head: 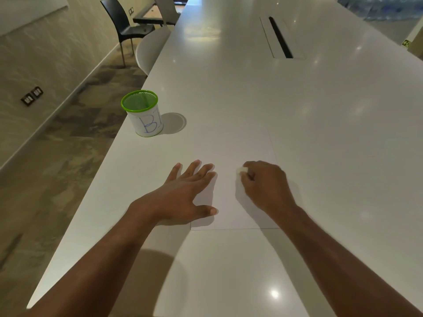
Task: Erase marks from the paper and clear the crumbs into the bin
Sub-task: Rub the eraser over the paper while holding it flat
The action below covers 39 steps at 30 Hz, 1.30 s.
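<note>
On the paper, the left hand lies flat, grip released; the right hand pinches a white eraser. The bin stands beyond the paper's left edge.

The one camera sits on my head, looking forward and down along the white table, close over its near end. Beyond the table's left edge it catches floor and wall.

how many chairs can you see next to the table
3: a black chair by the wall, a white chair tucked against the table's left edge, another pale one farther back. More may be hidden.
</note>
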Motion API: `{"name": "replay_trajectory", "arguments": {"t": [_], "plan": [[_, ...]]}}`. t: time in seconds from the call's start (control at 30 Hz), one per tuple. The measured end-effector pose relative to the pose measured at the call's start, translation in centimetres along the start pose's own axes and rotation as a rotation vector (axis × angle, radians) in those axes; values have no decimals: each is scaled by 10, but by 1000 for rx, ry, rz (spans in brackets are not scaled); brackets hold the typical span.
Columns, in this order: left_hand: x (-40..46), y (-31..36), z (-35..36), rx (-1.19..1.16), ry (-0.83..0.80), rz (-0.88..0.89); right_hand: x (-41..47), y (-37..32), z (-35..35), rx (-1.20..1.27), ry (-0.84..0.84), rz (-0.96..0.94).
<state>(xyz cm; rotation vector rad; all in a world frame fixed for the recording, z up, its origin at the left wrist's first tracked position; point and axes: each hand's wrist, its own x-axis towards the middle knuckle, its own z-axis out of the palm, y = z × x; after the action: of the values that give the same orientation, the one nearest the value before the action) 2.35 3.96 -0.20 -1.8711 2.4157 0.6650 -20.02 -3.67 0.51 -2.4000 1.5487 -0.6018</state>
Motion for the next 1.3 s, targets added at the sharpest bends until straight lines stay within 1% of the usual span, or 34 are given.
{"name": "replay_trajectory", "arguments": {"t": [0.07, 0.17, 0.2, 0.27, 0.33, 0.37, 0.43, 0.53, 0.57, 0.7, 0.73, 0.77, 0.87, 0.9, 0.97, 1.07, 1.1, 1.17, 1.23, 1.3], "plan": [[0, 1, 0, -2, 3, 1, 0, -6, 0, -34, 17, 4], [1, 0, 1, 0, 1, -1, -9, -27, 9, 54, -51, -122], [1, -1, 1, 2, 1, -1, -9, -25, 9, 75, -63, -128], [1, -1, 1, 1, -2, 0, -3, -11, 5, 46, -51, -59], [1, -1, 1, -3, 2, 0, 3, 0, -1, -32, -2, 23], [1, 0, 1, -6, 4, -1, 3, 0, -1, -62, 17, 32], [1, 0, 1, -14, 6, -1, -2, -15, 2, -53, 11, -28], [2, -1, 1, -10, 2, 2, -15, -27, 9, 48, -74, -149], [2, -1, 1, -8, -1, 1, -13, -21, 8, 40, -74, -138], [1, 0, 1, -2, 6, 2, 1, 7, -6, -71, 23, 55], [1, 0, 1, -5, 6, 3, -1, 4, -7, -77, 37, 48], [1, 0, 0, -10, 6, 2, -7, -2, -7, -61, 25, 6], [2, 0, 1, -9, -1, 2, -38, -26, -1, 60, -136, -166], [1, 0, 1, -7, -2, 2, -42, -24, -1, 77, -154, -190], [0, 1, 0, -11, -1, -2, -34, -6, -4, 46, -88, -132], [0, 2, -1, -13, -2, -2, -11, 29, -15, -30, 23, 71], [0, 2, -1, -13, 1, -1, -9, 33, -17, -44, 46, 94], [0, 2, -1, -17, 5, 1, -16, 20, -14, -45, 55, 40], [0, 1, 0, -19, 5, 2, -36, -3, -7, 27, -31, -77], [0, 1, 0, -19, -1, -2, -48, -9, -7, 87, -104, -155]]}}
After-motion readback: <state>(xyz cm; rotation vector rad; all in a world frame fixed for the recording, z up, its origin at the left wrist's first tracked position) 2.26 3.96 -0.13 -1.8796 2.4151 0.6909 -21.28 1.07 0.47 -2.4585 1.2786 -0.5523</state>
